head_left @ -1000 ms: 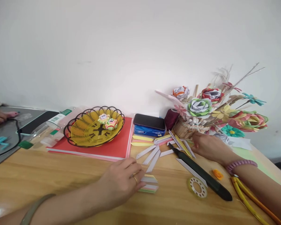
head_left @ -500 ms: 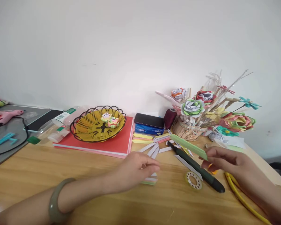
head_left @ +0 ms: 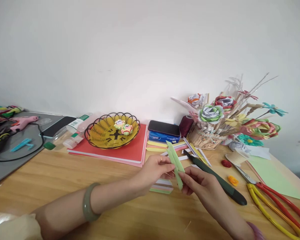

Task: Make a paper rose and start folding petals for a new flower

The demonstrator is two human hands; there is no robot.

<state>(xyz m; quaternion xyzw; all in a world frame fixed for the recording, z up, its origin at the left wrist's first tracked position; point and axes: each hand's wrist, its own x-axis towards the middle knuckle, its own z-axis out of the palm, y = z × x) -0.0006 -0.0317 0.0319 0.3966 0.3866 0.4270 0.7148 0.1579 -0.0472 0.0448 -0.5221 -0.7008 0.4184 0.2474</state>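
Both hands meet above the table's middle, pinching a light green folded paper strip (head_left: pixel 177 159). My left hand (head_left: pixel 152 173) has thumb and fingers closed on its left side. My right hand (head_left: pixel 202 185) grips its lower right part between thumb and fingers. The strip shows as two long flaps side by side, tilted, with pointed ends. Beneath my left hand lie paper strips (head_left: pixel 162 188) in white, pink and green. Behind the hands are more white and yellow strips (head_left: pixel 198 151) and a dark green utility knife (head_left: pixel 221 181).
A yellow woven basket (head_left: pixel 102 136) with two paper flowers stands on red paper (head_left: pixel 137 150). Phone (head_left: pixel 163 127) atop a blue packet, flower arrangement (head_left: pixel 207 133) behind. Large scissors (head_left: pixel 275 200) lie right, near green paper (head_left: pixel 272 173). Bottles (head_left: pixel 60 137) and a pink glue gun (head_left: pixel 23 122) are left.
My right hand has brought the green paper strip leftward to my left hand, which now grips it too. The view has shifted, showing more of the scissors. The tape roll is no longer visible.
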